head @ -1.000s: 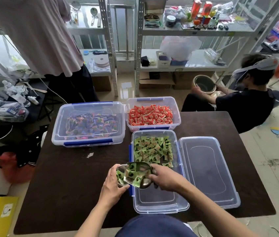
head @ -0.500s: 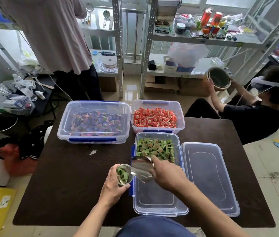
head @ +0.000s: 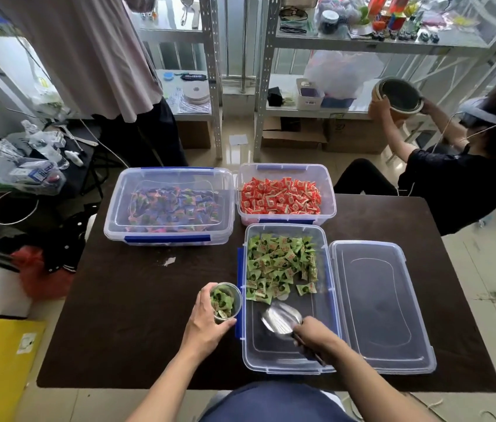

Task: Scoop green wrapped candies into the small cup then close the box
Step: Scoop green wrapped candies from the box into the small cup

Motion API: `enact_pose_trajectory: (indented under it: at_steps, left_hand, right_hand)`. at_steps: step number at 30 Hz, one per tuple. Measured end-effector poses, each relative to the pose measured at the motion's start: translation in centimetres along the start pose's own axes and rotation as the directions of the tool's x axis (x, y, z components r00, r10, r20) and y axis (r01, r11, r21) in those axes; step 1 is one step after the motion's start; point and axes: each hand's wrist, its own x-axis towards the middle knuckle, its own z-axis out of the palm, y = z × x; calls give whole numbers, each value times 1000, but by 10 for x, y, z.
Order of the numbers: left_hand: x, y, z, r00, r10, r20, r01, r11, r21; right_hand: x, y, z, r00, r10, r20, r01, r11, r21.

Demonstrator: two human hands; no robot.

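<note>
Two hands at the open box (head: 289, 362) of green candies (head: 281, 264).
The cup (head: 226, 301), candy-filled, is gripped by the left hand (head: 208, 325) beside the box; an empty scoop (head: 280, 320) is clasped by the right hand (head: 316, 338) inside it; the lid (head: 377, 306) lies alongside.

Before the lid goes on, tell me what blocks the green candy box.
The right hand holds the metal scoop inside the open box; both must come out. The lid lies beside it, nothing on it.
</note>
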Motion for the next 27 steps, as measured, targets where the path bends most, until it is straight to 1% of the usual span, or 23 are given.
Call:
enact_pose_trajectory:
  at_steps: [1, 2, 3, 5, 7, 8, 9, 10, 12, 13, 15, 17, 20, 21, 24, 27]
  left_hand:
    - [0, 0, 0, 1000, -3, -2, 3, 1000, 2]
    - [1, 1, 0, 1000, -9, -4, 9, 1000, 3]
    - [2, 2, -1, 1000, -19, -2, 19, 1000, 5]
    - [3, 6, -1, 1000, -25, 0, 25, 1000, 8]
    - [5, 9, -2, 1000, -19, 12, 19, 1000, 23]
    - [6, 10, -2, 1000, -16, 16, 16, 999, 30]
    - [7, 10, -3, 1000, -17, 17, 16, 999, 36]
    - [7, 9, -3, 1000, -24, 16, 23, 999, 39]
    - [7, 8, -4, 999, -38, 14, 37, 998, 46]
    - [6, 9, -5, 999, -42, 15, 42, 998, 45]
    - [4, 10, -5, 999, -42, 13, 41, 998, 36]
    - [3, 10, -5, 999, -39, 6, 38, 999, 32]
    - [3, 6, -5, 999, -48, -3, 48, 999, 22]
    - [2, 5, -5, 999, -52, -3, 52, 999, 18]
    - [2, 2, -6, 998, -57, -1, 57, 998, 8]
    - [3, 2, -6, 999, -47, 7, 47, 999, 18]
  right_hand:
    - [8, -3, 6, 999, 25, 47, -32, 989, 143]
    - [17, -8, 12, 993, 46, 108, -76, 953, 292]
    - [25, -13, 18, 986, 49, 162, -115, 898, 426]
    - [38, -24, 28, 973, 8, 230, -160, 744, 649]
    - [47, -38, 38, 967, -49, 252, -176, 587, 791]
    - [50, -45, 44, 969, -64, 239, -163, 559, 813]
    - [53, -52, 50, 978, -63, 199, -125, 586, 800]
    - [56, -56, 55, 990, -54, 129, -62, 656, 752]
    - [62, -57, 59, 997, -45, -58, 70, 819, 570]
    - [64, -55, 56, 991, -52, -127, 108, 865, 490]
    - [72, -47, 47, 978, -68, -198, 140, 913, 382]
    - [77, -37, 36, 974, -111, -199, 172, 930, 325]
    - [64, -27, 22, 959, -222, -174, 271, 897, 351]
    - [60, -22, 17, 953, -246, -177, 294, 897, 331]
    - [48, -6, 2, 923, -340, -180, 373, 906, 201]
    - [29, 6, -8, 876, -449, -178, 467, 881, 79]
